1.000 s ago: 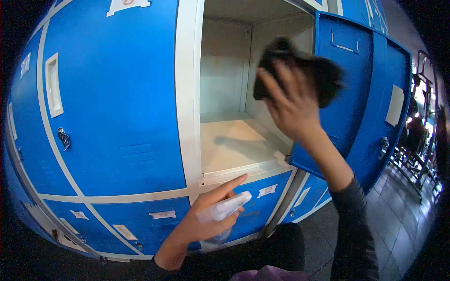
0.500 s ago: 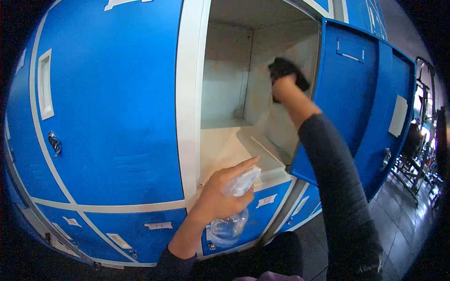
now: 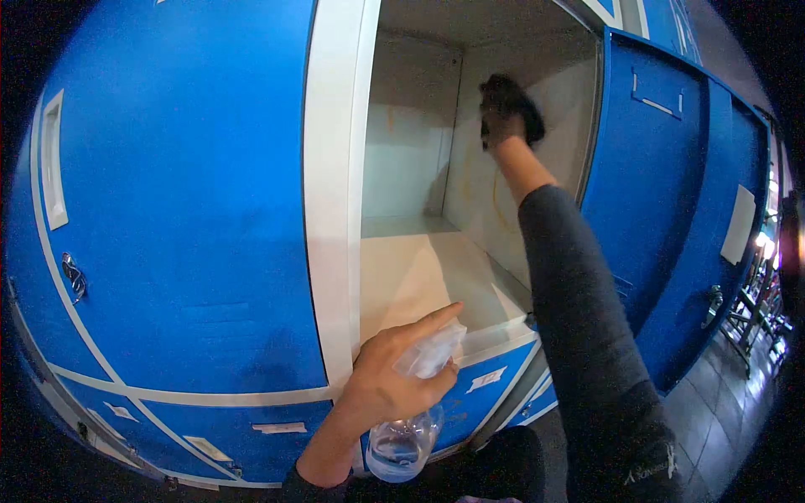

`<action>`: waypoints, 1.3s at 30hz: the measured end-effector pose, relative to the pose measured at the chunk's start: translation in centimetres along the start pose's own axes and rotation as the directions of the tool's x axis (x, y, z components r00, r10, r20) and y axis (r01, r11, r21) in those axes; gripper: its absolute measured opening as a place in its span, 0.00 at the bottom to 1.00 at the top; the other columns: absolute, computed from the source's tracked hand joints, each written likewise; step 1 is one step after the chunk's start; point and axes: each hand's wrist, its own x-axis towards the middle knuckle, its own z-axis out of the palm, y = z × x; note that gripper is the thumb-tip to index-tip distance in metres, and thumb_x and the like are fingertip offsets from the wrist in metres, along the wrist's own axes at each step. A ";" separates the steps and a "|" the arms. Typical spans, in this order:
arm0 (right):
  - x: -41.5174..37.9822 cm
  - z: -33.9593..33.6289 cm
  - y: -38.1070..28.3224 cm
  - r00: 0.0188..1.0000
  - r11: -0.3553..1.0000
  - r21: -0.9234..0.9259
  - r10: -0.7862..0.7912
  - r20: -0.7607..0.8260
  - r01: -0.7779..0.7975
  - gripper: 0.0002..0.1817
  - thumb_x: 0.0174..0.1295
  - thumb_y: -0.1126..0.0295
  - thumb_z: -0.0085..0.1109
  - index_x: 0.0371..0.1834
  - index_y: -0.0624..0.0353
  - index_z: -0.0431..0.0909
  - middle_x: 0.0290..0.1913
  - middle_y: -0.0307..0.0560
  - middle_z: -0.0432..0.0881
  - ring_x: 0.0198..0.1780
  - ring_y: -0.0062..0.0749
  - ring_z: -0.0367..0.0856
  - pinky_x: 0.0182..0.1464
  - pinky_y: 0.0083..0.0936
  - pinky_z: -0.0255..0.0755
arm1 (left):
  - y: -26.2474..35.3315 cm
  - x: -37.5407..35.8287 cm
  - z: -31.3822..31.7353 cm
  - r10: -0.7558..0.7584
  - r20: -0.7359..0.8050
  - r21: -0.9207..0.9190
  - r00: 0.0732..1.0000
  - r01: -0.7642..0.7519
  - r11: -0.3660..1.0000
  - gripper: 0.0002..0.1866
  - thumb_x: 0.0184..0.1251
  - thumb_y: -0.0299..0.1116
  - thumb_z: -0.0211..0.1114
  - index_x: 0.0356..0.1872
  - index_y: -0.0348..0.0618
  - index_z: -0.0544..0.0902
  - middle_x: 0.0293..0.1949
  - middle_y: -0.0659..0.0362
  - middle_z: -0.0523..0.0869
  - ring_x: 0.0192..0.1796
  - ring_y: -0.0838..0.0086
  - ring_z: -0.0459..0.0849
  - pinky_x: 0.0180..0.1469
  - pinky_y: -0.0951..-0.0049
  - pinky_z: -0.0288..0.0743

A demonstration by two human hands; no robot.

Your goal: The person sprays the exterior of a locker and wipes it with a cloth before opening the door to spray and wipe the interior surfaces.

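My right hand [image 3: 504, 127] reaches deep into an open locker compartment [image 3: 419, 268] and presses a black cloth [image 3: 511, 102] against the upper part of its right inner wall. My left hand [image 3: 392, 379] hangs below the compartment's front edge, gripping a clear spray bottle [image 3: 407, 436] by its head, index finger stretched along the nozzle toward the locker. The locker's blue door [image 3: 646, 168] stands swung open to the right of my arm.
Closed blue locker doors [image 3: 184, 193] with white frames fill the left side and the row below. More blue lockers continue to the right. A grey tiled floor [image 3: 738, 394] and metal racks show at the far right.
My right hand has gone from in front of the opening to inside the compartment, the cloth sliding higher up the right wall. The view has closed in. My left hand keeps the bottle.
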 end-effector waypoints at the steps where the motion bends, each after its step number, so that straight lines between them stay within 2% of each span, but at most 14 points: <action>1: -2.4 0.8 -2.0 0.998 1.000 -0.021 0.015 0.062 -0.014 0.35 0.57 0.48 0.53 0.68 0.46 0.60 0.69 0.41 0.60 0.69 0.42 0.57 0.66 0.38 0.54 | -0.1 0.0 0.1 0.001 -0.007 0.014 1.000 -0.001 1.000 0.31 0.50 0.30 0.63 0.61 0.53 0.72 0.40 0.46 0.83 0.41 0.60 0.84 0.47 0.68 0.75; 7: -15.6 9.8 -9.4 0.884 0.994 0.068 0.044 0.465 -0.085 0.30 0.62 0.56 0.47 0.67 0.51 0.59 0.68 0.46 0.63 0.69 0.43 0.58 0.69 0.36 0.50 | -0.3 -0.1 0.0 0.023 -0.001 0.006 1.000 -0.023 1.000 0.31 0.50 0.28 0.62 0.61 0.52 0.72 0.33 0.51 0.83 0.35 0.67 0.82 0.41 0.70 0.75; 9: -18.4 7.6 -10.2 0.857 0.991 0.134 -0.077 0.509 0.009 0.32 0.59 0.57 0.52 0.67 0.54 0.59 0.67 0.50 0.63 0.69 0.45 0.58 0.69 0.38 0.51 | -0.8 -0.1 0.2 0.073 -0.027 0.008 0.997 -0.073 0.997 0.31 0.50 0.24 0.63 0.61 0.49 0.73 0.29 0.60 0.83 0.29 0.81 0.78 0.36 0.77 0.74; 11: -19.5 3.0 -10.5 0.852 0.887 -0.140 -0.364 0.377 0.441 0.36 0.55 0.58 0.58 0.66 0.56 0.59 0.67 0.52 0.62 0.68 0.46 0.59 0.68 0.39 0.54 | -0.6 -0.1 0.1 0.064 -0.018 0.009 0.998 -0.064 0.998 0.31 0.50 0.24 0.63 0.61 0.49 0.73 0.29 0.60 0.83 0.30 0.81 0.78 0.36 0.77 0.74; 13: -15.5 -6.4 -12.9 0.760 0.931 -0.225 -0.077 0.645 0.286 0.47 0.45 0.57 0.68 0.68 0.56 0.54 0.68 0.52 0.61 0.68 0.47 0.58 0.67 0.41 0.56 | -0.8 -0.2 0.2 0.057 -0.009 -0.005 0.998 -0.057 0.998 0.31 0.50 0.24 0.63 0.61 0.49 0.73 0.29 0.60 0.83 0.30 0.81 0.78 0.36 0.77 0.75; 14: -14.4 -4.3 -11.1 0.925 0.946 -0.253 -0.100 0.366 0.203 0.50 0.40 0.55 0.71 0.68 0.57 0.56 0.68 0.53 0.60 0.68 0.46 0.58 0.68 0.41 0.55 | -0.9 -0.1 0.2 0.059 -0.006 -0.016 0.998 -0.059 0.998 0.31 0.50 0.24 0.63 0.61 0.49 0.73 0.29 0.59 0.83 0.30 0.80 0.79 0.37 0.77 0.75; 17: -5.5 -9.3 -7.0 0.996 0.976 -0.215 -0.007 0.088 0.026 0.42 0.47 0.59 0.62 0.67 0.57 0.57 0.67 0.55 0.60 0.67 0.51 0.59 0.66 0.41 0.57 | -1.0 -0.3 0.3 0.110 -0.053 0.019 0.993 -0.109 0.994 0.30 0.49 0.25 0.64 0.59 0.49 0.74 0.30 0.57 0.84 0.30 0.78 0.80 0.37 0.76 0.76; 22: -1.2 -16.5 -4.0 0.966 0.973 -0.227 -0.027 -0.258 -0.033 0.35 0.54 0.63 0.53 0.68 0.55 0.57 0.67 0.58 0.59 0.65 0.56 0.60 0.65 0.42 0.59 | -1.0 -0.3 0.7 0.165 -0.124 0.055 0.978 -0.159 0.986 0.29 0.48 0.25 0.66 0.57 0.48 0.76 0.29 0.53 0.84 0.29 0.71 0.82 0.37 0.72 0.76; 26: 0.8 -9.3 -2.3 0.846 0.989 -0.122 -0.134 -0.515 0.083 0.33 0.55 0.63 0.52 0.67 0.55 0.60 0.67 0.58 0.60 0.65 0.54 0.61 0.64 0.40 0.59 | -0.8 -0.3 0.3 0.123 -0.070 0.017 0.990 -0.122 0.992 0.29 0.48 0.26 0.65 0.57 0.49 0.76 0.28 0.54 0.83 0.28 0.70 0.82 0.36 0.71 0.76; 28: 0.3 -6.5 -3.2 0.938 0.983 -0.175 -0.115 -0.328 0.059 0.32 0.57 0.61 0.51 0.67 0.55 0.60 0.67 0.57 0.61 0.66 0.52 0.61 0.64 0.38 0.60 | -0.8 -0.2 0.2 0.124 -0.057 0.004 0.991 -0.124 0.992 0.29 0.48 0.25 0.65 0.58 0.48 0.76 0.27 0.54 0.83 0.28 0.71 0.81 0.35 0.72 0.75; 32: -7.1 -3.6 -7.8 0.997 0.917 0.396 0.016 0.074 -0.044 0.19 0.60 0.61 0.50 0.52 0.57 0.68 0.53 0.52 0.71 0.54 0.44 0.71 0.53 0.36 0.66 | -0.7 -0.4 0.1 0.138 -0.060 0.049 0.989 -0.135 0.990 0.29 0.49 0.24 0.64 0.58 0.47 0.75 0.26 0.56 0.83 0.27 0.73 0.80 0.34 0.75 0.74; 34: -10.6 0.7 -9.2 0.928 0.998 0.027 -0.056 0.368 0.050 0.29 0.58 0.63 0.50 0.64 0.58 0.62 0.65 0.55 0.65 0.65 0.47 0.64 0.64 0.36 0.59 | -0.6 -0.5 0.1 0.152 -0.061 0.061 0.987 -0.148 0.987 0.29 0.49 0.24 0.64 0.59 0.47 0.75 0.27 0.56 0.82 0.27 0.75 0.79 0.34 0.76 0.73; 36: -16.2 4.6 -10.2 0.901 0.877 -0.335 -0.209 0.380 0.344 0.28 0.59 0.63 0.50 0.65 0.57 0.63 0.64 0.53 0.67 0.65 0.46 0.65 0.64 0.36 0.59 | -0.9 -0.5 0.2 0.162 -0.051 0.077 0.985 -0.158 0.984 0.29 0.50 0.24 0.64 0.59 0.47 0.75 0.27 0.57 0.82 0.27 0.78 0.77 0.34 0.77 0.73; 39: -18.8 8.8 -10.3 0.852 0.822 -0.338 -0.299 0.430 0.459 0.27 0.59 0.66 0.49 0.64 0.55 0.64 0.64 0.52 0.67 0.64 0.45 0.67 0.62 0.38 0.61 | -0.8 -0.5 0.3 0.129 -0.048 0.006 0.990 -0.129 0.992 0.29 0.50 0.24 0.64 0.59 0.49 0.75 0.29 0.57 0.82 0.28 0.80 0.76 0.34 0.78 0.73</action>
